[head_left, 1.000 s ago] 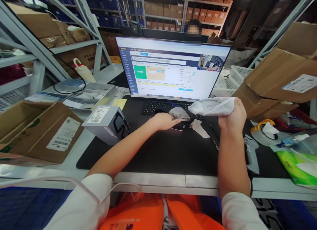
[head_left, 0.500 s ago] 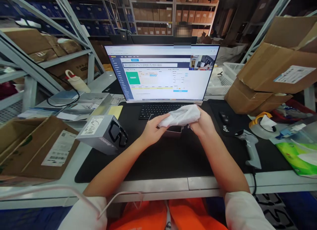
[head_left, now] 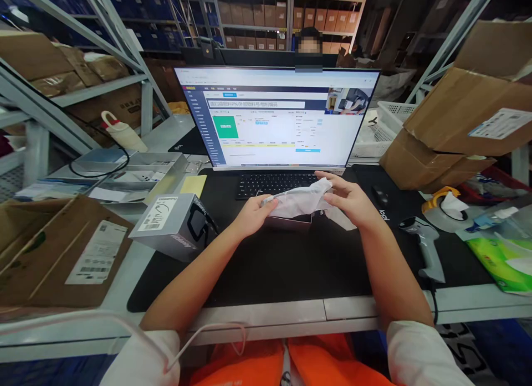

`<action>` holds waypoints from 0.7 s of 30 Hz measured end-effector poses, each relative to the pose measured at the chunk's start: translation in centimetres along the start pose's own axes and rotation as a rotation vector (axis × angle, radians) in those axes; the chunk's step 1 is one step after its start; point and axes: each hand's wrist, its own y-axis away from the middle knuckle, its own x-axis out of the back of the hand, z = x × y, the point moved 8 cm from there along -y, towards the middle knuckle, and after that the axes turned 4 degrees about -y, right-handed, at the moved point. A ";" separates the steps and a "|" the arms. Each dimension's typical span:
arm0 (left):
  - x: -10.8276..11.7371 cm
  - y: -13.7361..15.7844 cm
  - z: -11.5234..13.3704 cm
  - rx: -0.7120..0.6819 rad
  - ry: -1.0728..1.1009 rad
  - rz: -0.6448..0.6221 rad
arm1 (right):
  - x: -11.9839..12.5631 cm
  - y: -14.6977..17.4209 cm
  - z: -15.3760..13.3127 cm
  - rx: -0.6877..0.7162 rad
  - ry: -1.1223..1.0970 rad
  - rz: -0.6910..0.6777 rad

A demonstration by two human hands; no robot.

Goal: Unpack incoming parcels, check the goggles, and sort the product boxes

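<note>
A packet wrapped in thin white material (head_left: 297, 201) is held level over the black desk mat (head_left: 266, 269). My left hand (head_left: 252, 217) is closed on its left end, thumb on top. My right hand (head_left: 351, 202) has thumb and fingers at the other end, where a loose flap of the wrapping hangs below the palm. What lies inside the wrapping is hidden. Just beneath the packet shows part of an open box (head_left: 291, 224). Left of my left forearm stands a grey box with a glasses picture (head_left: 172, 231).
A monitor (head_left: 257, 137) and keyboard (head_left: 270, 185) are behind my hands. To the right are a mouse (head_left: 379, 196), a barcode scanner (head_left: 426, 247), a tape roll (head_left: 446, 211) and stacked cartons (head_left: 440, 123). An open carton (head_left: 45, 258) stands left. A person sits beyond the monitor.
My right hand has shifted right and its fingers have moved onto the wrapping's end. A flap of wrapping now hangs loose there. The packet looks flatter and sits slightly lower.
</note>
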 end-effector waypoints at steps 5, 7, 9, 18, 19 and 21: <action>-0.1 0.3 0.5 -0.019 -0.026 -0.058 | -0.7 -0.1 0.3 -0.068 0.170 -0.021; -0.4 0.5 0.6 -0.009 0.046 -0.117 | -0.6 -0.2 0.4 -0.061 0.167 -0.017; -0.9 0.8 0.9 -0.021 0.095 -0.186 | 0.2 -0.4 0.5 -0.039 0.134 0.010; 1.8 0.4 1.6 -0.076 -0.173 0.145 | 4.3 -0.4 0.0 0.043 0.109 0.076; 2.2 0.3 1.5 -0.063 -0.238 0.181 | 4.7 -0.4 -0.4 0.057 0.136 0.085; 3.1 -0.1 0.7 -0.010 -0.416 0.228 | 6.0 -0.2 -1.1 0.081 0.158 0.130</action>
